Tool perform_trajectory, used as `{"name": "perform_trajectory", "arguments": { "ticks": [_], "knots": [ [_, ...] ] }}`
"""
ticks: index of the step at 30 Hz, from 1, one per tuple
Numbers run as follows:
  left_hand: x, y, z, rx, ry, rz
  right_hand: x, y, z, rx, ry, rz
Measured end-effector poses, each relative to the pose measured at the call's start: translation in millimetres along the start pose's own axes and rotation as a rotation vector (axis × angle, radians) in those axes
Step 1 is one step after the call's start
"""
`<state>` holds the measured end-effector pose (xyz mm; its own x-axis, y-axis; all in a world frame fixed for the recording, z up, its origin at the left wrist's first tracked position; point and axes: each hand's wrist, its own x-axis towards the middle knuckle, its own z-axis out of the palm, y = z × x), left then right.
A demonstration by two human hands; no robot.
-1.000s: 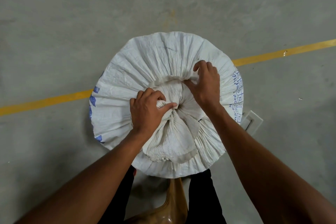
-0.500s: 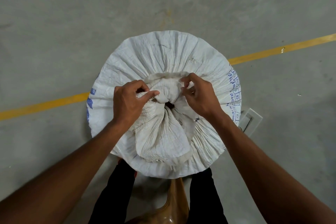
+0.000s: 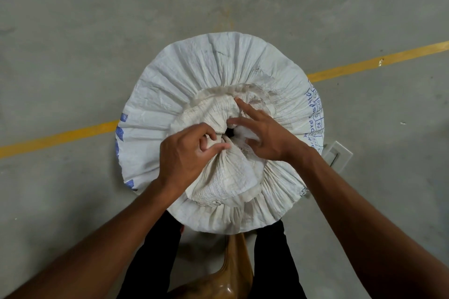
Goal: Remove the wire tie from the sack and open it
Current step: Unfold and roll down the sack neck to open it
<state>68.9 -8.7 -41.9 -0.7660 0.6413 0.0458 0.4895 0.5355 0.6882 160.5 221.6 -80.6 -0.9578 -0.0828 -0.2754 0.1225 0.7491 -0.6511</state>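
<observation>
A full white woven sack [image 3: 194, 75] with blue print stands upright on the floor, seen from above. Its gathered mouth [image 3: 227, 132] shows a small dark gap at the centre, and the loose top cloth folds toward me. My left hand [image 3: 187, 153] pinches the gathered cloth on the left of the gap. On the right of the gap my right hand [image 3: 264, 136] rests on the folds with its fingers spread and their tips on the cloth. No wire tie is visible.
The sack stands on a grey concrete floor [image 3: 73, 31] crossed by a yellow painted line [image 3: 379, 60]. A small white plate [image 3: 339, 156] lies on the floor at the sack's right. My legs in black trousers [image 3: 150, 257] stand just behind the sack.
Both hands have shifted around the gathered mouth. My right hand has let go of its pinch and spread its fingers. A dark gap has appeared at the centre and the top cloth lies looser.
</observation>
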Motion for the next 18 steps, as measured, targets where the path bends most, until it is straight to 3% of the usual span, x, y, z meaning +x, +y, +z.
{"name": "perform_trajectory", "arguments": {
  "ticks": [2, 5, 10, 18],
  "knots": [
    [-5.1, 6.2, 3.8, -0.166, -0.165, 0.032, 1.7, 1.8, -1.9, -0.008, -0.013, -0.018],
    [-2.5, 5.6, 10.6, -0.253, -0.346, -0.124, 1.1, 3.2, -4.1, -0.011, -0.031, -0.031],
    [14.4, -20.5, 12.5, 0.11, -0.446, -0.156, -1.9, 6.0, -10.5, -0.032, -0.044, -0.035],
    [15.0, -39.8, 24.4, 0.518, -0.662, 0.121, 0.3, 10.5, -11.2, -0.045, -0.059, -0.041]
  ]
}}
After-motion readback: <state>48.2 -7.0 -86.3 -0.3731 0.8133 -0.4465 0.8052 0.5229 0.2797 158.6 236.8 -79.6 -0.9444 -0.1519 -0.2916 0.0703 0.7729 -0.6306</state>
